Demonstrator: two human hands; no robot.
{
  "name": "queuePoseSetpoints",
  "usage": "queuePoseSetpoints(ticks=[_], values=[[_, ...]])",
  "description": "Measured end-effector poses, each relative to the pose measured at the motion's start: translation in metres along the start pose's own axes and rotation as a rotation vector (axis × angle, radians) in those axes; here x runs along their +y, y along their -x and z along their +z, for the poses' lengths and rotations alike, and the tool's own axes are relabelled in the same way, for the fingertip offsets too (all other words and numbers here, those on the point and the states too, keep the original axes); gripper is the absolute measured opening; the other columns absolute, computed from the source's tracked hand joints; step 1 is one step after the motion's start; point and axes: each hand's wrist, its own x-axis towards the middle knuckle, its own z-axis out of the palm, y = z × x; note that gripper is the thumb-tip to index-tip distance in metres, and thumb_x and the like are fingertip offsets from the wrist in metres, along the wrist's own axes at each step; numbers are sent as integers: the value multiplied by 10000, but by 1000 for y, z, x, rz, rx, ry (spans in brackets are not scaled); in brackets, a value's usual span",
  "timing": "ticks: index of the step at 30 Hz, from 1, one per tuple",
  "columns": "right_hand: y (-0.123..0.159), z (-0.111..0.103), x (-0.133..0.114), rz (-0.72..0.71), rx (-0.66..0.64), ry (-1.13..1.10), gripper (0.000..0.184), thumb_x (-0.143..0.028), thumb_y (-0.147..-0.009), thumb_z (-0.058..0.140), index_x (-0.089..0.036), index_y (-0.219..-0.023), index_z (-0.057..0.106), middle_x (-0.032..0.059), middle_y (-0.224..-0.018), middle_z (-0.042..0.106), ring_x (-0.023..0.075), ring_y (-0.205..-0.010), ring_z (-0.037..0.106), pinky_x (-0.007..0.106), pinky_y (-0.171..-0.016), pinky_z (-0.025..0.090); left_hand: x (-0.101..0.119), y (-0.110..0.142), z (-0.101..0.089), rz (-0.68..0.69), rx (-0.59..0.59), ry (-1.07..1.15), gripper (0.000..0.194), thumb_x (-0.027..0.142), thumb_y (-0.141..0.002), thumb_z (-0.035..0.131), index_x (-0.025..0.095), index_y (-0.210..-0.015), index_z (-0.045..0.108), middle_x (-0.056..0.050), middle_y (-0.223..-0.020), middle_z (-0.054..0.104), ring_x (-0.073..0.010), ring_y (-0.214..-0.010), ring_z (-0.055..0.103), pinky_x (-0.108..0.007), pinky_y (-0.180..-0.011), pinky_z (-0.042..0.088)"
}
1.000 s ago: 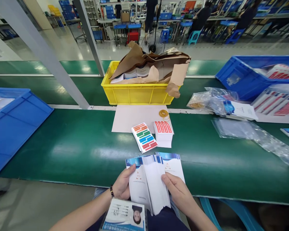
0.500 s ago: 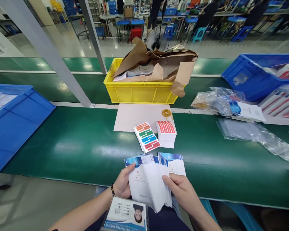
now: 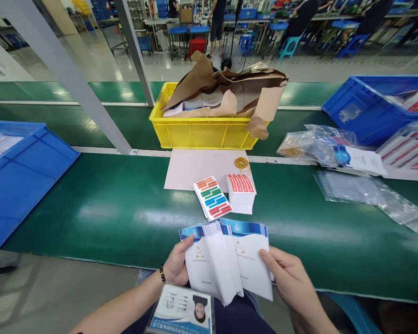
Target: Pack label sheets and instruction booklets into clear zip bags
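Note:
A fanned stack of white booklets [image 3: 202, 262] with blue top edges is spread between my hands over the table's front edge. My left hand [image 3: 179, 262] grips the stack's left side, thumb on top. At the right side, my right hand [image 3: 287, 273] pinches the outer booklets [image 3: 252, 264], thumb on the front cover; its other fingers are partly hidden behind. Just beyond lie a pile of cards with coloured blocks [image 3: 212, 198] and a taller pile of red-printed cards [image 3: 241, 192].
Yellow rubber bands [image 3: 242, 164] lie on a white sheet [image 3: 195, 169] before a yellow crate [image 3: 202, 132] with torn brown paper. Blue bins stand left [image 3: 28, 162] and right [image 3: 365, 111]. Clear plastic bags [image 3: 355, 188] lie at right. An ID badge [image 3: 181, 310] hangs below my hands.
My right hand has moved to the right, drawing the outer booklets outward so more of their front cover shows. My left hand stays in place on the stack.

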Motion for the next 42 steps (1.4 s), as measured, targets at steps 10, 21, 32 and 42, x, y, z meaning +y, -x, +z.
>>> queuePoseSetpoints(ticks=[10,21,32,42], values=[[-6,3,4,-104,22,259,399,-409,-826,397,-183,-1133,512,106,-1161,512,239,-1068,456,381,-923,343,-4,-1,4,1,99,-52,421,380,-799,428,38,-987,588,-152,-889,655,-263,-872,598,-418,-889,345],[7,44,-6,-86,-151,154,334,-353,-850,366,-182,-564,346,-36,-561,352,101,-549,321,203,-509,299,-6,2,7,8,25,-36,482,406,-801,388,29,-1043,567,-162,-988,626,-277,-969,558,-414,-941,304],[4,41,-5,-41,-133,173,366,-388,-805,409,-181,-516,322,-34,-545,287,100,-534,297,206,-486,269,-8,2,0,-19,-24,-40,529,431,-802,358,10,-1055,554,-177,-967,628,-287,-962,558,-417,-927,304],[3,43,-8,31,-132,-49,439,-499,-792,395,-161,-515,438,-16,-524,397,126,-541,373,241,-543,340,-4,1,4,8,-84,-33,502,417,-796,384,38,-1084,541,-164,-1018,612,-294,-1018,523,-413,-929,297]])
